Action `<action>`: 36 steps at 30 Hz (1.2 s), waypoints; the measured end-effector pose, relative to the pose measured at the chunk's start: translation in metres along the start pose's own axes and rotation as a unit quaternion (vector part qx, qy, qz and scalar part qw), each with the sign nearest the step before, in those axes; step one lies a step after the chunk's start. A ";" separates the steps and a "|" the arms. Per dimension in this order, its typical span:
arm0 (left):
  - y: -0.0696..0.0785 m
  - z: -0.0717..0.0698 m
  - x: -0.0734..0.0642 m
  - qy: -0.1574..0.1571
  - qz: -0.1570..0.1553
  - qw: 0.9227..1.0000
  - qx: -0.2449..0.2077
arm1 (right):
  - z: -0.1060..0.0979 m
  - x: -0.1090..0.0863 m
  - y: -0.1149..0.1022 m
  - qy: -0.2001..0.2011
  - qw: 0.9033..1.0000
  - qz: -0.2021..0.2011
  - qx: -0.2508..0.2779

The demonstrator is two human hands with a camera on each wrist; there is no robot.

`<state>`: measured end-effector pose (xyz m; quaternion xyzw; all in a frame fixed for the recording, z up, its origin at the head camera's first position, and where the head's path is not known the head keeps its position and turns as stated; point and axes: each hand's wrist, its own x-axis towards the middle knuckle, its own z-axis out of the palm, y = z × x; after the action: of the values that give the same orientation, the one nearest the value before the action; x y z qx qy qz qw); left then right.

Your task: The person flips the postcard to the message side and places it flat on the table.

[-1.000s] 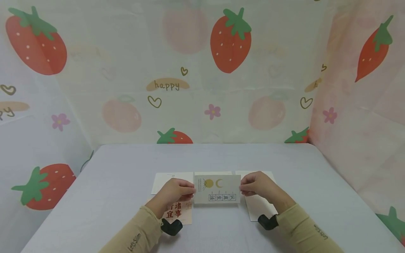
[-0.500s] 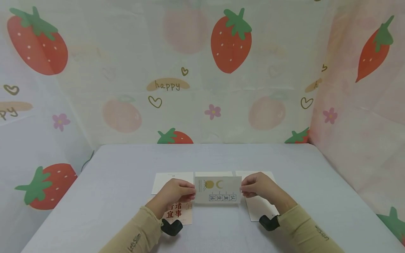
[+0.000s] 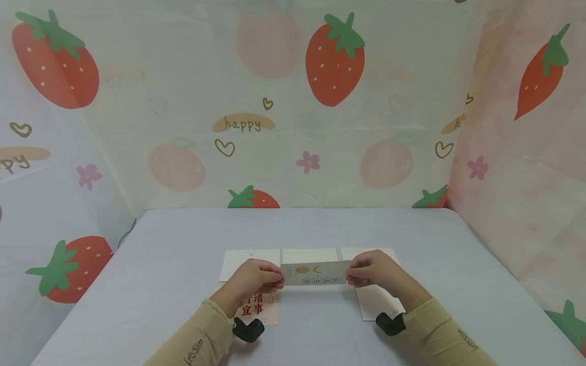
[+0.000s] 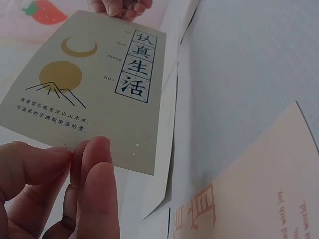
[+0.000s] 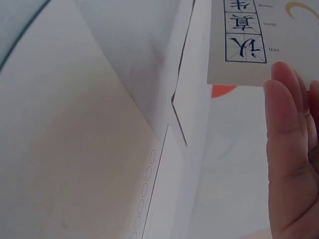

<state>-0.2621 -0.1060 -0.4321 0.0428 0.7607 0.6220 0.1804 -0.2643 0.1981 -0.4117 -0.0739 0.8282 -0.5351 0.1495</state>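
My left hand and right hand hold a postcard by its two short ends, between thumb and fingers. It hangs above the table, tipped so its printed face looks narrow from the head. In the left wrist view the postcard shows a gold sun and moon, mountain lines and boxed Chinese characters. The right wrist view catches one end of it, by the right fingertips. Below my left hand lies a pinkish card with red characters, partly covered by that hand. A white card lies under the right.
Behind the held postcard, white cards lie in a row: one at left, one in the middle and one at right, partly behind my hand. Black wrist mounts jut below both sleeves. A strawberry-print curtain encloses the white table.
The postcard has tilted flatter, its upper edge dropping and its lower edge rising, so its face looks much narrower. Both hands keep their hold and have hardly moved.
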 end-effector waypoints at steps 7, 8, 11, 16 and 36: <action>0.000 0.000 0.000 -0.001 -0.006 1.000 -0.002 | -0.002 -0.001 0.002 -0.020 1.000 -0.010 0.014; 0.000 0.000 0.000 -0.002 -0.004 1.000 -0.002 | -0.002 -0.002 0.003 -0.022 1.000 -0.011 0.016; 0.000 -0.001 -0.001 -0.003 0.000 1.000 -0.007 | -0.002 -0.002 0.003 -0.028 0.999 -0.017 0.016; 0.001 -0.001 -0.003 0.003 -0.004 1.000 -0.024 | -0.002 -0.005 0.002 -0.040 0.999 -0.026 0.011; 0.000 0.002 -0.004 0.036 0.004 0.999 -0.002 | 0.005 -0.005 0.004 -0.018 1.000 -0.014 0.006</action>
<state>-0.2575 -0.1058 -0.4312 0.0229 0.7652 0.6254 0.1510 -0.2576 0.1965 -0.4161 -0.0943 0.8211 -0.5406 0.1572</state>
